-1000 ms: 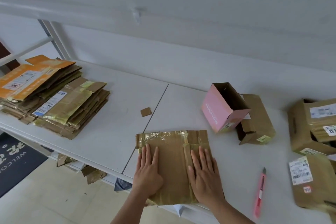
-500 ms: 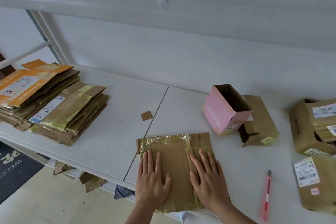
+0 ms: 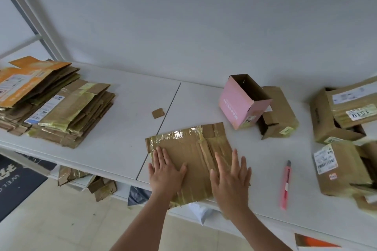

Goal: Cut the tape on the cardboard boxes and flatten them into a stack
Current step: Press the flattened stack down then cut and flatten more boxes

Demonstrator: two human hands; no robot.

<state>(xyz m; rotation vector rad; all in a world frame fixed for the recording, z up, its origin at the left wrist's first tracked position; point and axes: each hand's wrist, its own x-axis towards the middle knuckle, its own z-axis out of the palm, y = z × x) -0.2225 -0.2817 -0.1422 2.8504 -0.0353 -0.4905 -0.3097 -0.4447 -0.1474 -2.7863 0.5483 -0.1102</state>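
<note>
Both flat palms, left hand (image 3: 166, 171) and right hand (image 3: 230, 177), are pressing the flattened box (image 3: 191, 149); overhanging the counter (image 3: 122, 128) edge, it risks sliding off.

Readable text on the boxes and the mat

A white label (image 3: 360, 113) on the brown box (image 3: 350, 106) at far right reads "1514", seen upside down. The pink box (image 3: 237, 108) bears white lettering along its side, too blurred to spell out. The dark floor mat (image 3: 14, 179) at lower left shows "WEL", cut off by the frame edge.
</note>
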